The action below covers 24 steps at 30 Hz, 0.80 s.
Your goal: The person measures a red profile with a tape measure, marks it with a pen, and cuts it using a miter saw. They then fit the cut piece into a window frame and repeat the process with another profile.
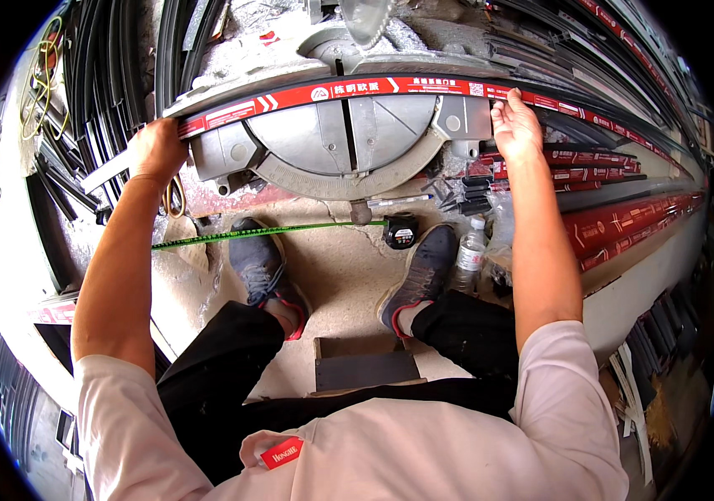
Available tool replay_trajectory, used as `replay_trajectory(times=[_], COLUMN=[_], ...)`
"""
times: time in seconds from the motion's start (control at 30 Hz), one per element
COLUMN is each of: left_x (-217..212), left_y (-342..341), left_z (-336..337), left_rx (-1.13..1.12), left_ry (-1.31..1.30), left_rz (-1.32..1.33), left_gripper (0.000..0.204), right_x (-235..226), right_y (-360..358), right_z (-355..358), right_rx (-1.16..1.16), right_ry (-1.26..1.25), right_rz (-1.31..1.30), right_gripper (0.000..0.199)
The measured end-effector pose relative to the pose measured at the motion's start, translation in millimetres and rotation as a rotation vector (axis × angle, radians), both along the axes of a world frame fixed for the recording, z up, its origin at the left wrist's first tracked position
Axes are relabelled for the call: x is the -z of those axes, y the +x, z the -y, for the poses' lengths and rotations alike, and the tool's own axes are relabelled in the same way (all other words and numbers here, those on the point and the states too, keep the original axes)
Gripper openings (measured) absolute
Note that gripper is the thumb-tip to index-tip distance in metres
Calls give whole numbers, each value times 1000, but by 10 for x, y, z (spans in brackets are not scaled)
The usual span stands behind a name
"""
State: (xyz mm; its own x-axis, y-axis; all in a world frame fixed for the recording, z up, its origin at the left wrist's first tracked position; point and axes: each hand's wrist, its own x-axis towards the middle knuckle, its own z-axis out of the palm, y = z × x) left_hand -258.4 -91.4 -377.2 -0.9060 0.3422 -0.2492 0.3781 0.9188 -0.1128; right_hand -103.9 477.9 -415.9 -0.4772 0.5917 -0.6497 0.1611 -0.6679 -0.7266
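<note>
Landmark: mitre saw [349, 134] on the floor, round grey turntable, blade raised behind

Nearest the person, in front of the saw: tape measure [401, 231], black case, green blade drawn out leftward between the shoes; clear plastic bottle [470, 253] just right of it

On the saw bed, against the fence: long profile strip [357, 88], red-wrapped, overhanging both sides

Left hand [156, 150]: at the saw's left end, fingers closed over the strip

Right hand [516, 125]: at the saw's right end, fingers pressed on the strip

Right of the saw: stacked red-wrapped profiles [624, 221]
</note>
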Motion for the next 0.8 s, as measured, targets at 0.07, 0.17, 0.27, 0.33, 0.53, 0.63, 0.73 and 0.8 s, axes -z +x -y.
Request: replay_trajectory(times=[0.07, 0.17, 0.27, 0.33, 0.53, 0.63, 0.73, 0.8], left_x=[10, -46, 86, 82, 127, 329, 228, 169], left_y=[-3, -6, -12, -1, -8, -9, 10, -17], left_z=[3, -120, 57, 72, -57, 151, 136, 131], left_rx=[-14, -35, -30, -47, -11, -7, -14, -43], left_ry=[-29, -42, 24, 44, 73, 103, 88, 12], left_rz=[6, 74, 36, 26, 31, -25, 13, 52], left_gripper=[19, 18, 19, 18, 17, 19, 13, 11], right_x=[15, 92, 55, -77, -420, -681, -1172, -1543], right_y=[31, 157, 127, 141, 488, 349, 120, -82], right_z=[8, -125, -33, 80, -50, -33, 12, 9], right_rx=[-5, -47, -54, 4, 14, -38, -144, -246], right_ry=[-16, -70, 65, 148, 296, 476, 589, 699], right_rz=[-28, -144, -22, 71, 106, 148, -73, -204], right_gripper=[12, 10, 17, 20, 12, 9, 8, 19])
